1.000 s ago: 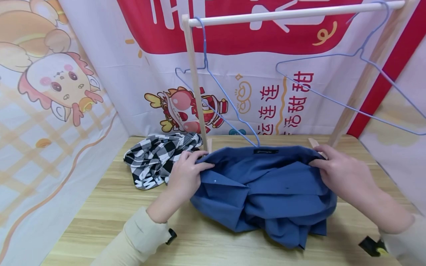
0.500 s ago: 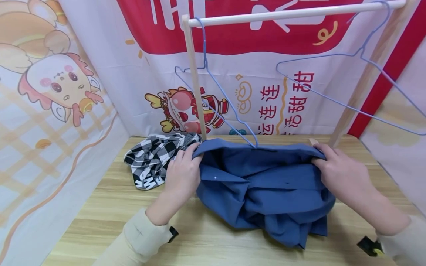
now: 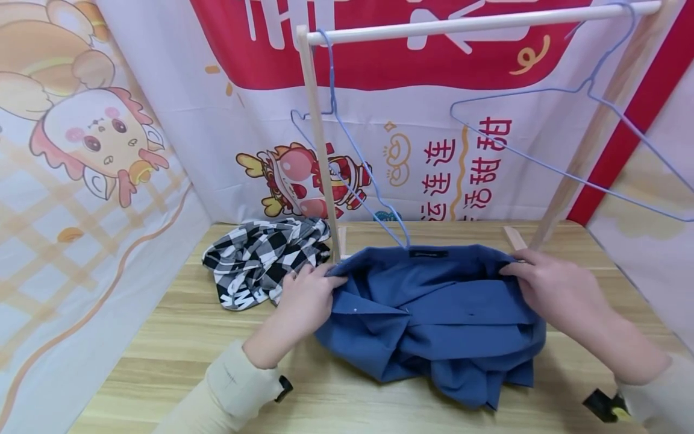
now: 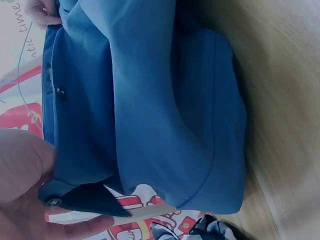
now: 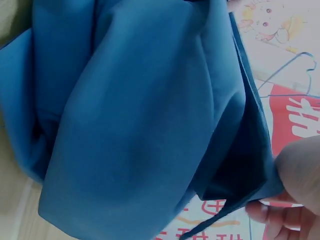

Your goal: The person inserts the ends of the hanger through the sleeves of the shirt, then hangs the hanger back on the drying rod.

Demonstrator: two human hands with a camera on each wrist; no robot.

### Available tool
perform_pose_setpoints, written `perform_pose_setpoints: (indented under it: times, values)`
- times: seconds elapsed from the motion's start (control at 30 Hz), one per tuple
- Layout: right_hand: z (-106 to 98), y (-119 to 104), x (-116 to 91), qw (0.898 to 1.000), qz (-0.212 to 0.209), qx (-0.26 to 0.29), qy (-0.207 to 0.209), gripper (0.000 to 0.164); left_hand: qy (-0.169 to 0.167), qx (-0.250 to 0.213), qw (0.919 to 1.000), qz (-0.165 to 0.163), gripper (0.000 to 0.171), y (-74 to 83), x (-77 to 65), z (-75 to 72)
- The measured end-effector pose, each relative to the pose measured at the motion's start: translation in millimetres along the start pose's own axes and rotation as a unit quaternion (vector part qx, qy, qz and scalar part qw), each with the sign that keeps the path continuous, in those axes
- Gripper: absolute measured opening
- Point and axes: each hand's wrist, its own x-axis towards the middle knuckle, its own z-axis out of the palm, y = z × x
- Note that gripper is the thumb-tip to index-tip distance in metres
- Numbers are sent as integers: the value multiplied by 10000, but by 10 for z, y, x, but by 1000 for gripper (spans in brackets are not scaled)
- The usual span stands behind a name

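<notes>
Upper edge of the blue garment (image 3: 455,343) has dropped a touch since half a second ago, baring the dark label (image 3: 428,254); low corner of the left hanger (image 3: 358,155) swung slightly left. Garment's in front of the rack (image 3: 466,24), over the desk (image 3: 179,361) (can't tell if the lower folds touch down). Left grip (image 3: 303,298) and right grip (image 3: 564,289) each pinch one end of that edge. Checked cloth (image 3: 262,259) lies just beyond left grip. I'd keep both pinches level, edge evenly spread, and shake out the bunched front before shifting anything. Hanger corner sits right by the label; steer clear, could snag.
</notes>
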Motion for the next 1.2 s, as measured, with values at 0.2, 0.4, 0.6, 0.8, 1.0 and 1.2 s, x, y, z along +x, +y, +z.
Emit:
perform_pose_setpoints:
  times: [0.2, 0.4, 0.6, 0.8, 1.0, 1.2]
  values:
    - [-68, -44, 24, 9976, -329, 233, 569, 37, 179, -501, 9976, 452, 34, 12, 33, 29]
    - [-83, -50, 20, 9889, -760, 443, 1196, 23, 11, -1217, 9906, 629, 32, -10, 93, 87]
    - [-74, -64, 6, 9804, -953, 554, 1634, 57, -887, -2104, 9710, 708, 41, -140, 147, 112]
    - [-69, -60, -3, 9766, -1157, 498, 1742, 52, -1252, -2402, 9613, 512, 42, -182, 175, 99]
    - [-49, -39, -12, 9828, -1064, 463, 1438, 55, 140, -1670, 9858, 59, 36, -70, 139, 72]
    - [-43, -17, -25, 9932, -759, 217, 860, 39, 1293, -770, 9886, 70, 38, 12, 113, 39]
